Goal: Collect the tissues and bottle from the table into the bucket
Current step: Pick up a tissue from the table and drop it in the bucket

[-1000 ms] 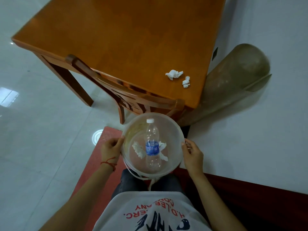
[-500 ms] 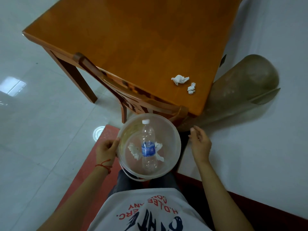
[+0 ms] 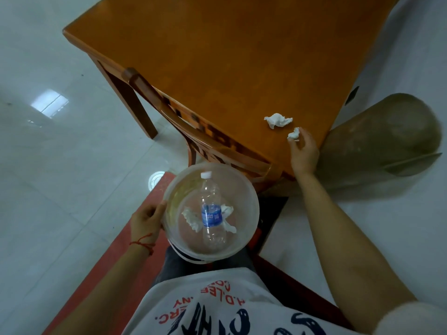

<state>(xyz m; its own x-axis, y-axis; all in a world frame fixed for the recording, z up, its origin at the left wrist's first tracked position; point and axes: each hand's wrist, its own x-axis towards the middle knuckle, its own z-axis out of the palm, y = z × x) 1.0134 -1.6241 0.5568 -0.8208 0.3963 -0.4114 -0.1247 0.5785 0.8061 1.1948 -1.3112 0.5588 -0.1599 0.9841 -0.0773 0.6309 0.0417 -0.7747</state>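
A clear plastic bucket (image 3: 251, 206) rests on my lap. A clear water bottle (image 3: 211, 213) with a blue label lies in it on top of crumpled white tissues (image 3: 191, 220). My left hand (image 3: 145, 221) grips the bucket's left rim. Two crumpled tissues sit near the wooden table's (image 3: 229, 68) near right corner: a larger tissue (image 3: 277, 120) and a small tissue (image 3: 293, 134). My right hand (image 3: 303, 151) reaches over the table's edge, thumb and fingers closed around the small tissue, which still touches the tabletop.
A wooden chair (image 3: 193, 131) is tucked under the table, right in front of the bucket. A large tan rounded container (image 3: 387, 136) lies on the floor to the right of the table. I sit on a red-brown bench (image 3: 116, 262).
My right hand let go of the bucket's right rim and moved up and right to the small tissue on the table. The left hand stays on the bucket.
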